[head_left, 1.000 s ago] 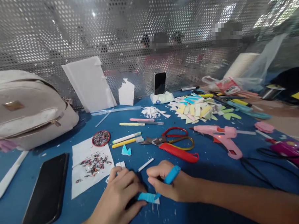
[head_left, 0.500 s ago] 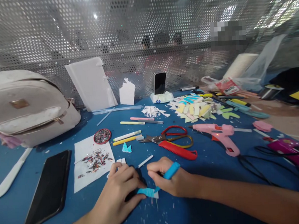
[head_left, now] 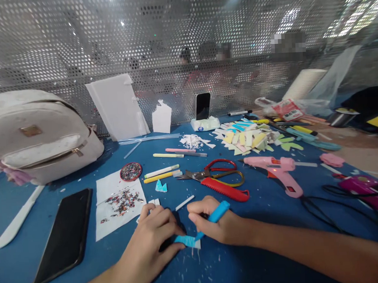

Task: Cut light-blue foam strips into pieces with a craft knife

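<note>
My right hand (head_left: pixel 213 222) grips a blue marker (head_left: pixel 219 212), its tip down on a small strip of white paper (head_left: pixel 188 241) that is mostly coloured blue. The strip's right end still shows white. With thumb and fingertips, my left hand (head_left: pixel 157 234) pinches the strip's left end against the blue table. Under the left fingers lies another white piece (head_left: pixel 154 202), partly hidden. A thin white stick (head_left: pixel 184 203) rests between the hands, and a small blue crown-shaped cutout (head_left: pixel 161 186) lies farther back.
Red-handled scissors (head_left: pixel 209 175), a red cutter (head_left: pixel 225 190) and a pink glue gun (head_left: pixel 274 167) lie beyond my right hand. At left are a black phone (head_left: pixel 63 234), a sheet with glitter (head_left: pixel 107 222) and a backpack (head_left: pixel 45 139). Paper scraps (head_left: pixel 245 137) are heaped behind.
The marker tip stays on the strip, with my right hand shifted only slightly. My left hand keeps its hold. The whole view has moved a little.
</note>
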`<state>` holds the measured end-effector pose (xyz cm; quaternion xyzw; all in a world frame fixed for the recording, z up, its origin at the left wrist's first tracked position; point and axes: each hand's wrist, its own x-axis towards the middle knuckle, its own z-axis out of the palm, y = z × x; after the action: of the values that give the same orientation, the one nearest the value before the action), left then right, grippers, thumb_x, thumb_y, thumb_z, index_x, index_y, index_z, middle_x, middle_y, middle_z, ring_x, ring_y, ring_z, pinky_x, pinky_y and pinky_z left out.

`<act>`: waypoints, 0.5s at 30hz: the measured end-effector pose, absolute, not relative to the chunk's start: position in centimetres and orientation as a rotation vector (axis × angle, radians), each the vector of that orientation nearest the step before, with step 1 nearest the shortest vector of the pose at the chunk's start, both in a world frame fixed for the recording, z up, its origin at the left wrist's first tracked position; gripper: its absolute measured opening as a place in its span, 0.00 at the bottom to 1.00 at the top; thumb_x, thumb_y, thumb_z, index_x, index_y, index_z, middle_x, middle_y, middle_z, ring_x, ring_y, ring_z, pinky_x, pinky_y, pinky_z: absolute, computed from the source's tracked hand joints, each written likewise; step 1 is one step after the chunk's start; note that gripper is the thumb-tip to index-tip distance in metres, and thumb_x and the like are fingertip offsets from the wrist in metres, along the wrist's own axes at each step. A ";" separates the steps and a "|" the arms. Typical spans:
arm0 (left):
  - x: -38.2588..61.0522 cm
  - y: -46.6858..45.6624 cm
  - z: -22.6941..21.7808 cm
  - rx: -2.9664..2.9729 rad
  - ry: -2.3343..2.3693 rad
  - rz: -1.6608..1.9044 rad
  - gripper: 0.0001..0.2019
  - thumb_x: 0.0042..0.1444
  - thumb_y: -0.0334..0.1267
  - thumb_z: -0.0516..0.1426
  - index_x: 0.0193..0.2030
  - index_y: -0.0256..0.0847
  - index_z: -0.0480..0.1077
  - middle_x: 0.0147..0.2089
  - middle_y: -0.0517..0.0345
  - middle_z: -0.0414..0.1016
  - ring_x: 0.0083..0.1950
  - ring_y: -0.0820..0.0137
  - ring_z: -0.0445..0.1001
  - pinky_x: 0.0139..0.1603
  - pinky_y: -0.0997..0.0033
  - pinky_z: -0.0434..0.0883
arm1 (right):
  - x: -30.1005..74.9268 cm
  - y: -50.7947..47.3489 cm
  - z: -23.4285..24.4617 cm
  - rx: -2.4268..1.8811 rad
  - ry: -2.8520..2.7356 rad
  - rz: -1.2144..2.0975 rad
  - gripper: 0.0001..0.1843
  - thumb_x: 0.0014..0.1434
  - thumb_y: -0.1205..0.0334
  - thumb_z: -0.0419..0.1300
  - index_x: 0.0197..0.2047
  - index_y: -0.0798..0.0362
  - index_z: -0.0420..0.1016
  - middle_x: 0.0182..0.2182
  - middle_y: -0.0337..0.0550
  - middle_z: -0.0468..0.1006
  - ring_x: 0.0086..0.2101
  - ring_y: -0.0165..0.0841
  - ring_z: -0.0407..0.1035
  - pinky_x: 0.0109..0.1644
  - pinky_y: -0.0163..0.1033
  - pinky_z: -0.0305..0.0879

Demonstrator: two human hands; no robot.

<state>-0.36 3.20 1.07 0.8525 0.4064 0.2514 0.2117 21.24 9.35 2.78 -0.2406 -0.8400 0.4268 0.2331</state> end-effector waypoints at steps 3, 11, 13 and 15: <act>-0.4 3.2 1.0 2.364 1.115 0.696 0.03 0.64 0.35 0.61 0.43 0.46 0.71 0.40 0.62 0.71 0.43 0.67 0.70 0.52 0.61 0.56 | 21.2 9.3 2.8 -0.610 -2.397 1.186 0.19 0.61 0.68 0.50 0.23 0.51 0.45 0.18 0.29 0.46 0.20 0.25 0.44 0.25 0.35 0.42; -0.4 3.3 1.1 2.361 1.120 0.688 0.02 0.66 0.37 0.60 0.44 0.46 0.71 0.40 0.61 0.71 0.44 0.67 0.70 0.53 0.60 0.56 | 21.3 9.5 2.8 -0.641 -2.346 1.208 0.19 0.63 0.67 0.49 0.23 0.51 0.45 0.18 0.29 0.48 0.20 0.24 0.46 0.25 0.35 0.44; -0.4 3.3 1.1 2.357 1.125 0.690 0.02 0.65 0.36 0.60 0.44 0.46 0.71 0.40 0.61 0.71 0.44 0.67 0.70 0.53 0.60 0.56 | 21.3 9.5 2.8 -0.640 -2.372 1.168 0.19 0.62 0.67 0.50 0.23 0.51 0.45 0.18 0.28 0.47 0.20 0.24 0.44 0.25 0.35 0.43; -0.4 3.3 1.1 2.355 1.133 0.689 0.03 0.65 0.36 0.61 0.44 0.46 0.71 0.40 0.61 0.71 0.44 0.67 0.70 0.53 0.60 0.56 | 21.3 9.5 2.7 -0.687 -2.322 1.142 0.19 0.63 0.67 0.49 0.23 0.51 0.45 0.18 0.29 0.47 0.21 0.25 0.45 0.25 0.35 0.43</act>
<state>-0.38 3.26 1.12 0.8504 0.4091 0.2489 0.2178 21.25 9.48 2.71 -0.2497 -0.8441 0.4151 0.2300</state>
